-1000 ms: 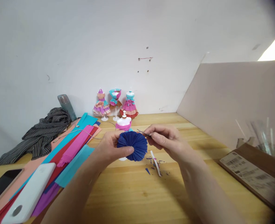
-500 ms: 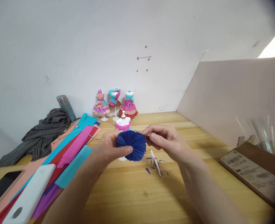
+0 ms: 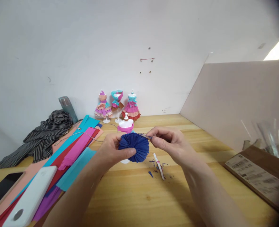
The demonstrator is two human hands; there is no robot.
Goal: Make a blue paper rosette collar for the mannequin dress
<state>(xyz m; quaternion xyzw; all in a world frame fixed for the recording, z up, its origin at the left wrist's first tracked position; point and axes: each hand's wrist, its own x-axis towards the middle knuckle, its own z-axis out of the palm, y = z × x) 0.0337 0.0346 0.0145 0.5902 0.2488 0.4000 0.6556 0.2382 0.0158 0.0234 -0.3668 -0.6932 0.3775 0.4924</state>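
A round, pleated dark-blue paper rosette (image 3: 139, 146) is pinched in my left hand (image 3: 114, 149), the thumb lying across its front and the fingers behind. At its upper right rim, my right hand (image 3: 166, 140) grips what look like small scissors (image 3: 146, 136); only their thin metal blades show, and the handles are hidden in my fingers. Just behind the rosette stands a small white dress form (image 3: 125, 125) with a pink band, its lower part covered. Blue paper scraps (image 3: 151, 174) and a white strip (image 3: 158, 166) lie below my right hand.
Three miniature dress forms in paper dresses (image 3: 131, 108) stand by the wall. Coloured crepe paper (image 3: 76, 168), a white device (image 3: 30, 195), a phone (image 3: 3, 189), a striped cloth (image 3: 49, 132) and a flask (image 3: 68, 108) lie left. A cardboard box (image 3: 257, 173) sits right.
The scissor blades have turned slightly and show more clearly at the rosette's upper right rim. Both hands stay in nearly the same place, and the view has shifted slightly.
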